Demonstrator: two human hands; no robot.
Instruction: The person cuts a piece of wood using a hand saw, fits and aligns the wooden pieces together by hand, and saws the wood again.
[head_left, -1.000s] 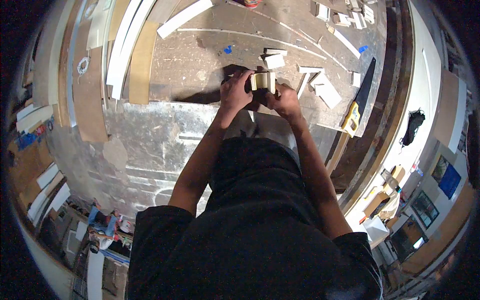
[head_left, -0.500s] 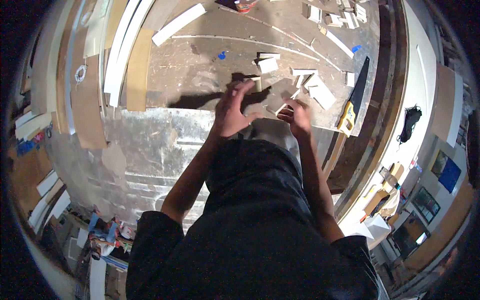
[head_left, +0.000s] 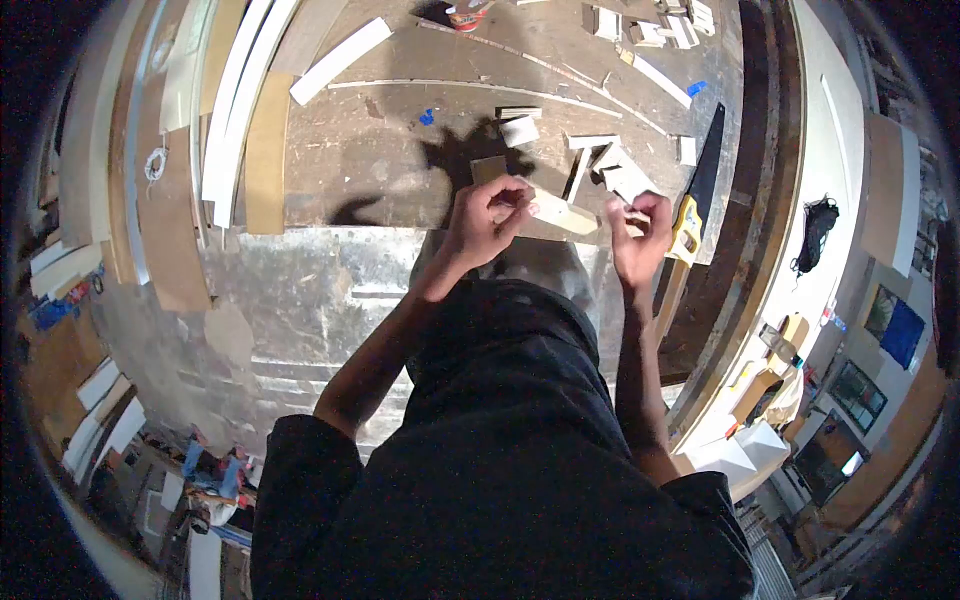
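My left hand (head_left: 488, 222) is closed in a pinch over the near edge of the wooden work surface; what its fingertips hold, if anything, is too small to name. Beside those fingertips lies a pale flat wood piece (head_left: 568, 214), and a small wood block (head_left: 488, 170) is just beyond the hand. My right hand (head_left: 640, 240) is also pinched, with a small pale bit at its fingertips that I cannot make out. Past it rest a white-faced wood offcut (head_left: 625, 175) and a thin strip (head_left: 577, 175).
A handsaw (head_left: 700, 190) with a yellow handle lies at the right edge of the work surface. Long boards (head_left: 265, 150) are stacked at left. More offcuts (head_left: 680, 30) and a red cup (head_left: 466, 18) sit at the far side. Black cord (head_left: 820, 232) lies farther right.
My left hand has gone from spread fingers to a pinch. My right hand has moved right, away from the left. The pale wood piece now shows between them.
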